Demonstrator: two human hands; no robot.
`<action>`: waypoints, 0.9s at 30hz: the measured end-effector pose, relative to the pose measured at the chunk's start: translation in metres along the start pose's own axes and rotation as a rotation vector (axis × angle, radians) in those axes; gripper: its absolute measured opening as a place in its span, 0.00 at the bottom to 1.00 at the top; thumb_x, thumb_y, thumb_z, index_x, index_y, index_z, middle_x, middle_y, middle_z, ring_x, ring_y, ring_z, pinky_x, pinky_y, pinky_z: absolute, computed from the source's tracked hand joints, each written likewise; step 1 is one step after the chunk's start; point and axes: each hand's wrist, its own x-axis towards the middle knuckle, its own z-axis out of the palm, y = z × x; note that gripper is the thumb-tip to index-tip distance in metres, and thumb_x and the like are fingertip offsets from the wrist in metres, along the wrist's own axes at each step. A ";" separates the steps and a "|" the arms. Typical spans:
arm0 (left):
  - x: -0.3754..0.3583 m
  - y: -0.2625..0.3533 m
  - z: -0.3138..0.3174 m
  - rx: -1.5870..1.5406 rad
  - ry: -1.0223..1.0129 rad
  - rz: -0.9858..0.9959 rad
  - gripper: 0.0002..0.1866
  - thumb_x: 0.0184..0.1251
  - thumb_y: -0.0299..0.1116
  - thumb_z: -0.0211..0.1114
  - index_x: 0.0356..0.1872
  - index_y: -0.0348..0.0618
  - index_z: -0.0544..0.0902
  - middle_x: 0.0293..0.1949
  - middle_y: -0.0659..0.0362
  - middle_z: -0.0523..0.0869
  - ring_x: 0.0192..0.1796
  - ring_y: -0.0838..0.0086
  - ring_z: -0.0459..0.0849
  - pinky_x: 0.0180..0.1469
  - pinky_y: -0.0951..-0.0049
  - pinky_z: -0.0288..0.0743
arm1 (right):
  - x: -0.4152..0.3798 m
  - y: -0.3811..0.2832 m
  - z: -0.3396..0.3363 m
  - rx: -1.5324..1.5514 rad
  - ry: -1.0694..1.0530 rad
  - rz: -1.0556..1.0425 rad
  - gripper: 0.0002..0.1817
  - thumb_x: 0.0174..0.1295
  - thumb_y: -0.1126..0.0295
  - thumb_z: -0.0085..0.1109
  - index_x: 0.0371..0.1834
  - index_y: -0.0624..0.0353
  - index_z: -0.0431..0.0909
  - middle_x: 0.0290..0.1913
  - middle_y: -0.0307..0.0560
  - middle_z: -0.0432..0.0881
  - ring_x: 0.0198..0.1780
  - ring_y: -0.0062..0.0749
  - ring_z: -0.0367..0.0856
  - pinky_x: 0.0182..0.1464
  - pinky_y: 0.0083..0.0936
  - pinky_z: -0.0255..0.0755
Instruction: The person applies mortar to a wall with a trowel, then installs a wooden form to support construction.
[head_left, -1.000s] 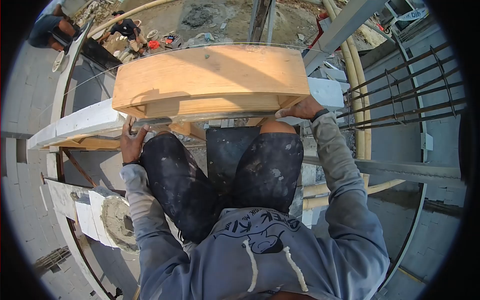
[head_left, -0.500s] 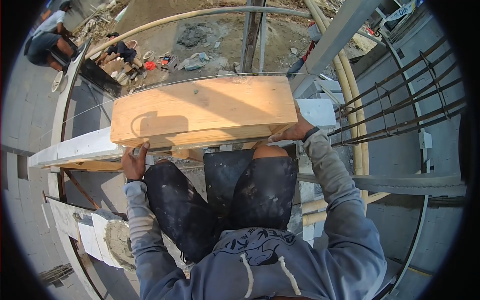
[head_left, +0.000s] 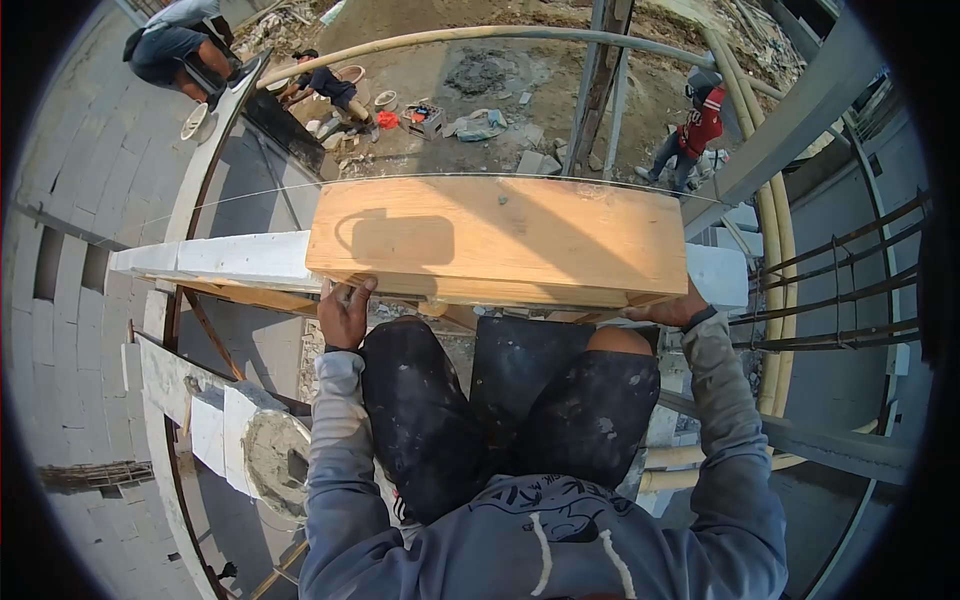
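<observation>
A long wooden box with a smooth orange-brown face lies across the row of white blocks in front of my knees. At its lower left corner, my left hand grips the edge, thumb up against the front. My right hand holds the lower right corner, its fingers partly hidden at the box's edge. A thin string runs along the box's far side. The shadow of a head-worn device falls on the wood.
Bamboo poles and rebar stand at the right. A mortar bucket sits at the lower left beside white blocks. Three people are beyond: one upper left, one crouching, one in red.
The view has swung left, so the box, both hands and my knees appear farther right and slightly lower. The person in red shows more fully. Both hands keep their hold on the box.
</observation>
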 end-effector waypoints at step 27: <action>-0.004 -0.004 0.003 0.080 -0.114 -0.035 0.11 0.60 0.32 0.61 0.33 0.32 0.79 0.22 0.45 0.81 0.24 0.51 0.78 0.26 0.68 0.68 | -0.008 0.004 -0.019 -0.084 0.246 -0.365 0.46 0.40 0.51 0.67 0.63 0.59 0.60 0.61 0.55 0.66 0.63 0.50 0.61 0.64 0.42 0.50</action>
